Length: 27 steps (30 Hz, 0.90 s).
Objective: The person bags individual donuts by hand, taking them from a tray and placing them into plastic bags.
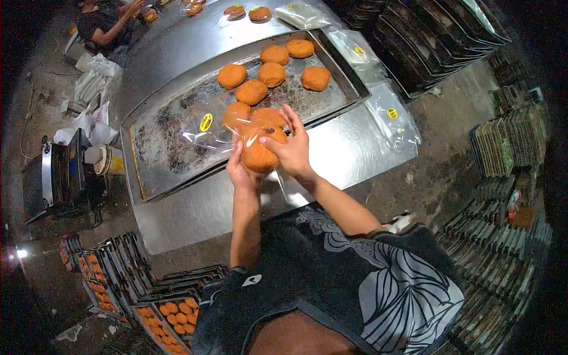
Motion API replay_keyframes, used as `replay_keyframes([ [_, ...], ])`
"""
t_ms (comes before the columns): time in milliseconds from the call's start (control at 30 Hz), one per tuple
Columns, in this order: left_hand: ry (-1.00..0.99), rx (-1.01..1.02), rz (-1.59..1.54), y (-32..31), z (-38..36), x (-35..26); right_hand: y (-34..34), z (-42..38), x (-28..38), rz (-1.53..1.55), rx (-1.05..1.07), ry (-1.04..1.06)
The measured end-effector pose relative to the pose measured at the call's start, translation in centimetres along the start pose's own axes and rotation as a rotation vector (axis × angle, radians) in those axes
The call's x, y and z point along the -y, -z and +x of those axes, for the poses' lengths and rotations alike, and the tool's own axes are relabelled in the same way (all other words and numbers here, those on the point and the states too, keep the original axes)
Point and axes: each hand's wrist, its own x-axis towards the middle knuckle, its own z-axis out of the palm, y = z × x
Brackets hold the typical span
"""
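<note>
Both hands meet over the near edge of a metal tray (160, 160). My right hand (291, 148) grips a round orange bun (259, 155) from the right. From below, my left hand (239, 171) holds a clear plastic bag (204, 131) with a yellow sticker, and the bag's mouth sits around the bun. Two more buns (253, 116) lie just beyond my fingers, and several others (272, 74) sit further back on the tray.
The tray rests on a steel table (349, 148) with empty clear bags (387, 115) along its right side. Another person (103, 26) works at the far left end. Stacked dark trays (432, 41) stand at right, and trays of buns (165, 313) are low left.
</note>
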Motion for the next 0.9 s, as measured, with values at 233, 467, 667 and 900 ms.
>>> replay_keyframes([
  [233,0.158,-0.139,0.161,-1.0,-2.8,-1.0,-1.2,-0.3,-0.7,0.160,-0.033,-0.081],
  [467,0.027,0.064,0.065,3.0,-2.6,-1.4,-1.7,-2.9,-2.8,0.236,0.000,-0.160],
  [667,0.123,-0.120,0.023,4.5,-2.8,2.6,-4.6,-1.4,-6.7,0.062,-0.129,-0.046],
  [900,0.121,0.418,0.914,6.5,-4.7,4.3,-1.3,7.1,0.1,-0.731,0.478,-0.067],
])
